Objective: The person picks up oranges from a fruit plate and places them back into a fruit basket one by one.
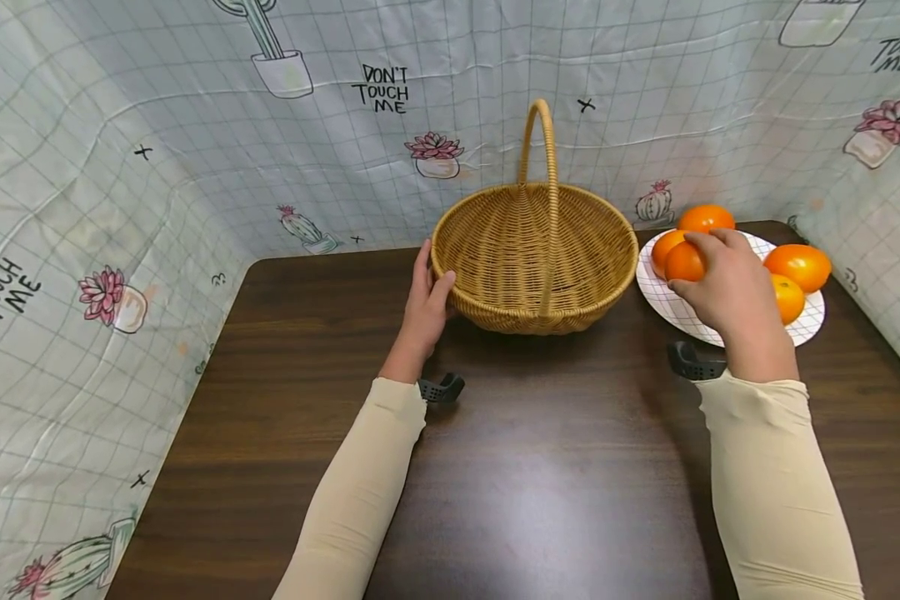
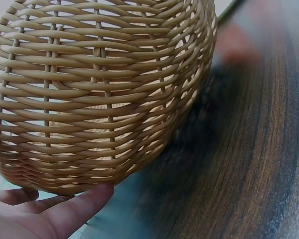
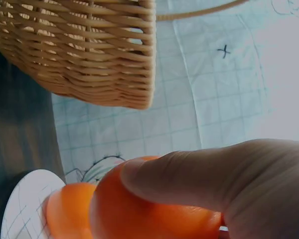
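A wicker basket (image 1: pixel 495 250) with a tall arched handle stands upright at the back of the table, its inside bare. My left hand (image 1: pixel 425 308) rests against its left rim, thumb (image 2: pixel 84 206) touching the edge and fingers extended along the outside. On the right, my right hand (image 1: pixel 738 287) pinches a smooth, glossy orange fruit (image 1: pixel 685 262) between thumb and fingers, above a plate. In the right wrist view the thumb lies across this fruit (image 3: pixel 134 214), with another fruit (image 3: pixel 70 211) just beyond it.
The white plate (image 1: pixel 813 321) with a grid pattern carries several more orange fruits (image 1: pixel 798 267), partly hidden by my right hand. Behind the dark wooden table (image 1: pixel 540 467) hangs a printed cloth (image 1: pixel 510 50), which also runs along both sides. The plate stands close to the basket's right side.
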